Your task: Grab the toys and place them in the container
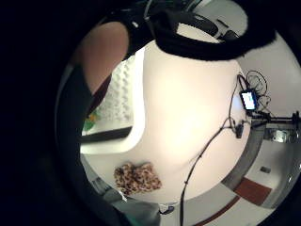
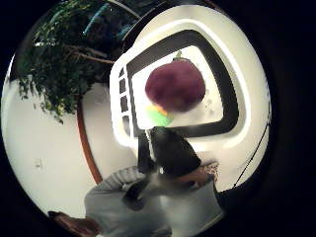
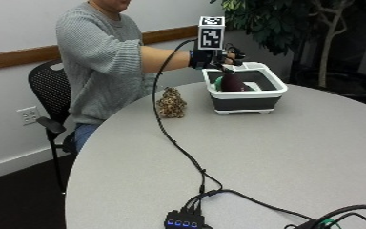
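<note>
A white-rimmed, dark-walled container [image 3: 246, 102] stands on the round table at its far side. Inside it lies a dark purple toy [image 3: 235, 83] with a green stem, beside a green and yellow toy [image 2: 158, 116]. My gloved right hand [image 3: 218, 59] hovers just above the container's near rim, over the purple toy [image 2: 175, 85]; its fingers hang loosely and hold nothing. A leopard-print plush toy [image 3: 170, 102] sits on the table to the left of the container, and it also shows as the plush toy [image 1: 137, 178] near the table edge.
A black cable [image 3: 177, 143] runs from the hand across the table to a hub [image 3: 183, 222] at the front edge. A potted tree [image 3: 278, 24] stands behind the container. The person sits on a black chair [image 3: 46, 95].
</note>
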